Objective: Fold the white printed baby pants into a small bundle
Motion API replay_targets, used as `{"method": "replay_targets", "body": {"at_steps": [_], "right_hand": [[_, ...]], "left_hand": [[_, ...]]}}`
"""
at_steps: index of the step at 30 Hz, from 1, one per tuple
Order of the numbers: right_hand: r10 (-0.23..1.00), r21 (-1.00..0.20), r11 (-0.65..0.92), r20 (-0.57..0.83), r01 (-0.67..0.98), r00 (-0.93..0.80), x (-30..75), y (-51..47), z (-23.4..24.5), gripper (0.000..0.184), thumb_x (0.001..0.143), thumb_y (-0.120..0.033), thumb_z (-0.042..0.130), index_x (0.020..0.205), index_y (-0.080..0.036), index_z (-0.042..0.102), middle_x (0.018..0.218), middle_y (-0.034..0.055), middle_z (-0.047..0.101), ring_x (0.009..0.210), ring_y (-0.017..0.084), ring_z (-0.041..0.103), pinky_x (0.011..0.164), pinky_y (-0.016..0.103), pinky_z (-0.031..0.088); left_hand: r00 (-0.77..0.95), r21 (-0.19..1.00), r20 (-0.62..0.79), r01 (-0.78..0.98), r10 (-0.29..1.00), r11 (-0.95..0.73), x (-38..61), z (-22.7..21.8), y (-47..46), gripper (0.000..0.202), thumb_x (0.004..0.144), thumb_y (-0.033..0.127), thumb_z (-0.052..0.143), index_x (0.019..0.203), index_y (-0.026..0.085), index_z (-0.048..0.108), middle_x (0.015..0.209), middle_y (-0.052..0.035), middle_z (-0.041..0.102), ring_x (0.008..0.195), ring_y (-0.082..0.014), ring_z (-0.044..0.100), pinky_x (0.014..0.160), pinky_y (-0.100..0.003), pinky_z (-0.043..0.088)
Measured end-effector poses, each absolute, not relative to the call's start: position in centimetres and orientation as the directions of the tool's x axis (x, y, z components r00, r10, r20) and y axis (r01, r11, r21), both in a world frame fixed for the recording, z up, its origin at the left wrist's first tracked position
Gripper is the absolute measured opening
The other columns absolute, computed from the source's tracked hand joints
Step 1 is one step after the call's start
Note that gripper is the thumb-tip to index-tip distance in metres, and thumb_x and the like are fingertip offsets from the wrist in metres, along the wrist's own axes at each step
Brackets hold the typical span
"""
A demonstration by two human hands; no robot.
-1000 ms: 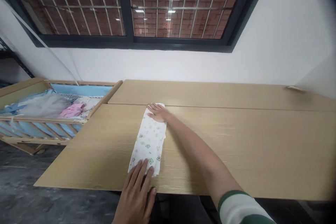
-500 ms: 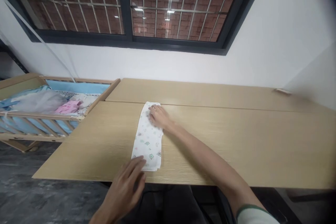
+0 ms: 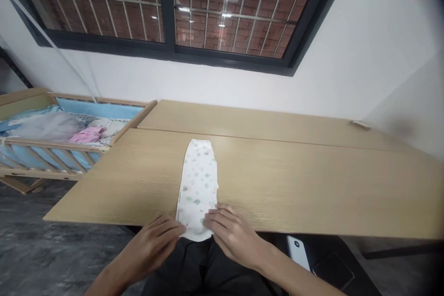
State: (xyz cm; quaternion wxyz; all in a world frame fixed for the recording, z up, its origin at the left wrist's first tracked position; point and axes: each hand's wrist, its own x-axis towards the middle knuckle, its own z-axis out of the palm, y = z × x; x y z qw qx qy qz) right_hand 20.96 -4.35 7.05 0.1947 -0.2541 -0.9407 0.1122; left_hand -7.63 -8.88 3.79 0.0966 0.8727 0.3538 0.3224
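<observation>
A long, folded white baby cloth [image 3: 199,180] with small green and grey prints lies lengthwise from the middle of the table to its front edge. Its near end sticks out slightly past that edge. My left hand [image 3: 156,242] is closed at the near left corner, thumb below and fingers above the fabric. At the near right corner my right hand [image 3: 234,233] pinches the cloth, fingertips on its upper side and thumb hidden. Whether the piece is a garment or a plain cloth I cannot tell.
The wooden table [image 3: 294,180] runs wide to the right. Left of it stands a crib [image 3: 58,173] with blue padding, a pink cloth [image 3: 86,134] and other bedding inside. A white phone-like device [image 3: 298,252] lies on a dark surface below the table edge. A barred window is behind.
My right hand has come back from the far end of the cloth to its near right corner. My left hand has closed on the near left corner. The cloth has shifted slightly towards me.
</observation>
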Motion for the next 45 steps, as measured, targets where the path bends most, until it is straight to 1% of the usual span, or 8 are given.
{"method": "replay_targets", "body": {"at_steps": [4,9,17,25,28,32,39,45], "right_hand": [[0.648,-0.591,0.679,0.206,0.435,-0.733,21.1,-3.8,12.1,0.025,0.099,-0.015,0.047,0.117,-0.022,0.064,0.109,0.0058,0.070,0.104,0.019,0.066,0.093,0.034,0.053],[0.750,-0.733,0.564,0.262,0.380,-0.607,20.6,1.8,16.4,0.017,0.098,-0.032,0.056,0.102,-0.021,0.069,0.101,0.0059,0.066,0.092,0.018,0.062,0.080,0.032,0.051],[0.957,-0.935,0.242,0.185,0.261,-0.223,17.6,17.2,10.0,0.036,0.074,-0.031,0.078,0.102,-0.019,0.058,0.079,-0.0009,0.062,0.071,0.015,0.060,0.064,0.027,0.048],[0.992,-0.845,0.124,0.087,0.521,-0.094,17.2,20.8,4.9,0.028,0.082,-0.029,0.067,0.105,-0.017,0.058,0.098,0.0073,0.066,0.086,0.019,0.063,0.083,0.036,0.053],[0.950,-0.759,0.314,0.257,0.570,-0.180,17.6,19.7,6.0,0.036,0.092,-0.038,0.058,0.121,-0.016,0.056,0.125,0.0153,0.061,0.110,0.024,0.061,0.097,0.042,0.050],[0.735,-0.555,0.668,0.389,0.496,-0.555,16.8,15.9,8.6,0.049,0.100,-0.046,0.049,0.142,-0.020,0.049,0.146,0.0141,0.052,0.137,0.026,0.047,0.115,0.046,0.036],[0.297,-0.475,0.852,0.091,0.221,-0.951,13.6,9.5,9.6,0.056,0.107,-0.049,0.028,0.159,-0.026,0.030,0.167,0.0031,0.022,0.155,0.018,0.016,0.126,0.039,0.014],[0.369,-0.442,0.824,-0.056,0.354,-0.928,13.8,12.6,6.5,0.058,0.107,-0.052,0.027,0.160,-0.029,0.025,0.167,0.0017,0.019,0.156,0.018,0.012,0.127,0.042,0.006]], "left_hand": [[0.379,0.618,0.478,0.496,0.792,-0.610,-6.5,7.1,-8.4,0.022,0.099,0.020,0.056,0.118,0.026,0.066,0.105,-0.0028,0.073,0.096,-0.0163,0.069,0.082,-0.025,0.056],[0.140,0.623,0.591,0.546,0.794,-0.560,-6.1,12.1,-2.5,0.018,0.094,0.033,0.065,0.106,0.023,0.072,0.096,-0.0031,0.075,0.086,-0.0176,0.069,0.080,-0.028,0.056],[-0.099,0.785,0.313,0.588,0.945,-0.198,-4.5,11.6,13.3,0.026,0.091,0.032,0.063,0.106,0.012,0.071,0.101,-0.0111,0.077,0.088,-0.0216,0.073,0.077,-0.029,0.057],[-0.072,0.704,0.297,0.690,0.952,-0.168,-2.8,8.7,15.3,0.033,0.096,0.027,0.056,0.119,0.006,0.064,0.120,-0.0216,0.068,0.109,-0.0289,0.066,0.096,-0.040,0.050],[0.006,0.598,0.372,0.763,0.928,-0.244,-2.4,8.9,10.9,0.036,0.099,0.032,0.050,0.125,0.010,0.060,0.129,-0.0199,0.063,0.125,-0.0324,0.056,0.107,-0.046,0.042],[0.268,0.251,0.332,0.899,0.904,-0.359,-0.9,7.6,3.6,0.039,0.101,0.040,0.043,0.110,0.010,0.066,0.105,-0.0195,0.070,0.102,-0.0347,0.066,0.093,-0.049,0.050],[0.358,0.099,0.355,0.904,0.863,-0.416,0.8,3.3,-0.9,0.035,0.098,0.033,0.050,0.112,0.008,0.069,0.107,-0.0227,0.072,0.107,-0.0390,0.066,0.096,-0.054,0.051],[0.290,0.134,0.458,0.912,0.840,-0.388,0.3,1.6,-0.6,0.043,0.100,0.038,0.047,0.120,0.004,0.064,0.122,-0.0279,0.066,0.121,-0.0406,0.060,0.099,-0.054,0.050]]}}
